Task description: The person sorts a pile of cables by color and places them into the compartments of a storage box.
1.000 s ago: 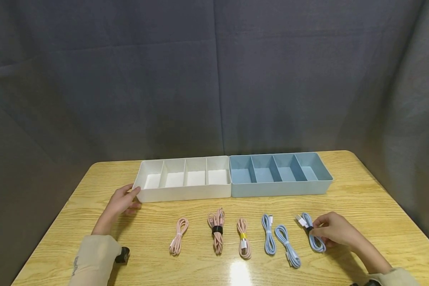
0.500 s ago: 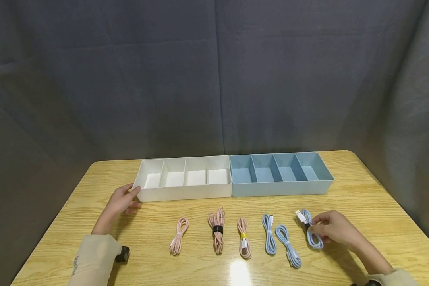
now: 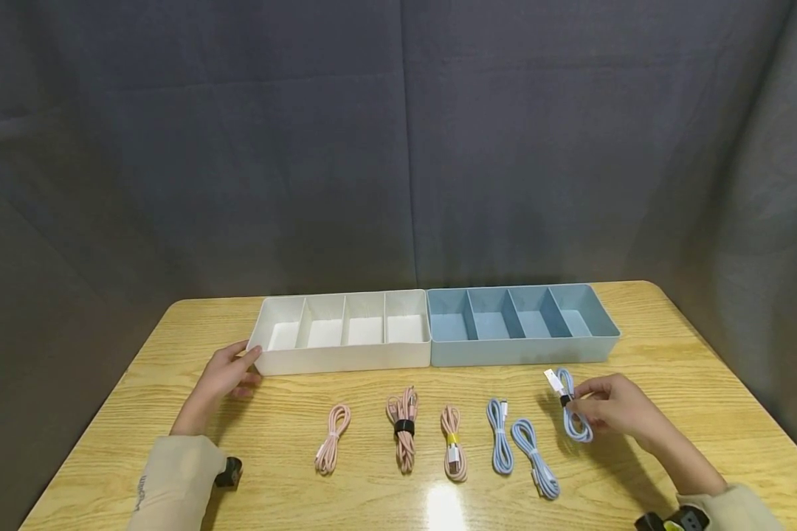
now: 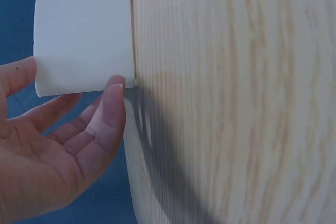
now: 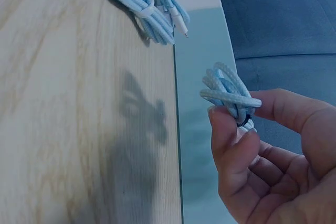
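Observation:
My right hand [image 3: 620, 405] pinches a coiled light-blue charging cable [image 3: 576, 424] with a black tie and a white USB plug. In the right wrist view the cable [image 5: 226, 90] is between thumb and fingers, its shadow falling apart from it on the wood. My left hand [image 3: 226, 375] rests at the near left corner of a white divided tray [image 3: 345, 360]. In the left wrist view its loosely bent fingers [image 4: 112, 106] touch the end of the tray [image 4: 84, 30]. A blue divided tray [image 3: 525, 352] stands end to end with the white one, beyond the right hand.
Two more coiled blue cables [image 3: 500, 436] [image 3: 536, 459] lie on the wooden table [image 3: 266, 487], left of the right hand. Further left are three pink cables: one with a yellow tie [image 3: 453, 442], one with a black tie [image 3: 404, 429] and a plainer one [image 3: 333, 439]. Dark cloth [image 3: 305, 147] hangs behind.
My right hand has lifted the black-tied blue cable off the table and carried it slightly forward and left. The left hand has stayed at the white tray.

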A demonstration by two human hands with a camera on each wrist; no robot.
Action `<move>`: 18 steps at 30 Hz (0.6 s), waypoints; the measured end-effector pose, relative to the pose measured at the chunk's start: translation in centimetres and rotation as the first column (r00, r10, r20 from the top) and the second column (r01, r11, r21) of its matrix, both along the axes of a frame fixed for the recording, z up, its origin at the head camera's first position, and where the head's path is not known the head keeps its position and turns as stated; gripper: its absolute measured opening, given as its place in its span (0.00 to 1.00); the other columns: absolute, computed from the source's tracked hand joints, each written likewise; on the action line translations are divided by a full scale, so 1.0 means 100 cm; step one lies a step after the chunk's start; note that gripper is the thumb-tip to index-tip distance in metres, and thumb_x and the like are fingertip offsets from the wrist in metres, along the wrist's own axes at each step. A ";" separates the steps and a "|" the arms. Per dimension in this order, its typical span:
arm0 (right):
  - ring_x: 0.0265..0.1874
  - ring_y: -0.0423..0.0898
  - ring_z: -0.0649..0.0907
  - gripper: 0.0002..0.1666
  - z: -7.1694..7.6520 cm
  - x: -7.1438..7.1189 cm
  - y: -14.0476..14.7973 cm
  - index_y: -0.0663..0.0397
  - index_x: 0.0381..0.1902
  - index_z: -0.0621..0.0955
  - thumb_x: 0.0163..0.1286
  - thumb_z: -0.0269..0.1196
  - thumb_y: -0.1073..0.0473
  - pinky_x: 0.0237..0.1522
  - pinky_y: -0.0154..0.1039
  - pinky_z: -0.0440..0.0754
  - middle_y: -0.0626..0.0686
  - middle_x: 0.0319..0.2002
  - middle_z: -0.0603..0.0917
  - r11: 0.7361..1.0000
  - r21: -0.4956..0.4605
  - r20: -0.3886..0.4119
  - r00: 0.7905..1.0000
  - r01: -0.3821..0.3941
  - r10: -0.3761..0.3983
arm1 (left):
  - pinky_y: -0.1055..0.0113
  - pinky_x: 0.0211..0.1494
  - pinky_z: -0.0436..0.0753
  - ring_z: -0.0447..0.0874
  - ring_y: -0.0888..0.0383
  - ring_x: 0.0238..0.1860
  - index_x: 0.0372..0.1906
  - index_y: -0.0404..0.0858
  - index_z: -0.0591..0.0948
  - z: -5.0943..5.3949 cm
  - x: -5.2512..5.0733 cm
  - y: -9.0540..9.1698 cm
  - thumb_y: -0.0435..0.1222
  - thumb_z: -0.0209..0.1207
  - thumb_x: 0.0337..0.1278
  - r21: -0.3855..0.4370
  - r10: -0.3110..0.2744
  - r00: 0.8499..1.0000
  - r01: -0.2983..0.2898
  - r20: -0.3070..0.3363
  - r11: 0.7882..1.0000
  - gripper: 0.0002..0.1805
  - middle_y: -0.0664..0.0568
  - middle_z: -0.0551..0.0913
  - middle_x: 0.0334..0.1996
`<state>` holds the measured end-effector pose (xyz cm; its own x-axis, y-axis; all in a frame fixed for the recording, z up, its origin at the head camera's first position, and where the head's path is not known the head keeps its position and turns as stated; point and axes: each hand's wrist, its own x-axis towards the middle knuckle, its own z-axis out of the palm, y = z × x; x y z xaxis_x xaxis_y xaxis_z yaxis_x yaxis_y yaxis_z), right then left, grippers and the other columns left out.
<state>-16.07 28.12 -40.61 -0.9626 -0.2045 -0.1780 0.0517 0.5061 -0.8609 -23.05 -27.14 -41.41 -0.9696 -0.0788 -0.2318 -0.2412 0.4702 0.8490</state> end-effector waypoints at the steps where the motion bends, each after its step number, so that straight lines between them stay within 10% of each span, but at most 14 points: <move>1: 0.17 0.38 0.72 0.18 0.001 0.000 -0.001 0.78 0.41 0.76 0.58 0.61 0.64 0.20 0.35 0.75 0.50 0.18 0.75 1.000 -0.005 0.002 1.000 0.008 -0.008 | 0.62 0.32 0.82 0.78 0.55 0.32 0.66 0.26 0.54 0.000 0.000 0.000 0.46 0.44 0.67 -0.001 0.001 1.000 -0.001 0.001 1.000 0.34 0.35 0.72 0.44; 11: 0.19 0.38 0.72 0.17 0.006 -0.006 -0.008 0.76 0.40 0.76 0.59 0.61 0.64 0.22 0.35 0.76 0.51 0.20 0.77 0.999 -0.026 -0.033 0.998 0.047 -0.048 | 0.62 0.35 0.82 0.77 0.51 0.39 0.65 0.24 0.55 -0.001 0.001 -0.002 0.47 0.44 0.67 0.003 -0.031 0.999 0.031 -0.028 1.000 0.34 0.32 0.71 0.48; 18: 0.19 0.39 0.72 0.17 0.013 -0.012 -0.016 0.74 0.40 0.77 0.59 0.62 0.63 0.21 0.36 0.74 0.52 0.20 0.78 0.999 -0.019 -0.065 0.997 0.047 -0.048 | 0.65 0.32 0.81 0.78 0.53 0.40 0.65 0.31 0.61 -0.046 -0.026 -0.025 0.57 0.47 0.61 0.016 -0.007 0.998 0.008 -0.070 1.000 0.39 0.36 0.73 0.50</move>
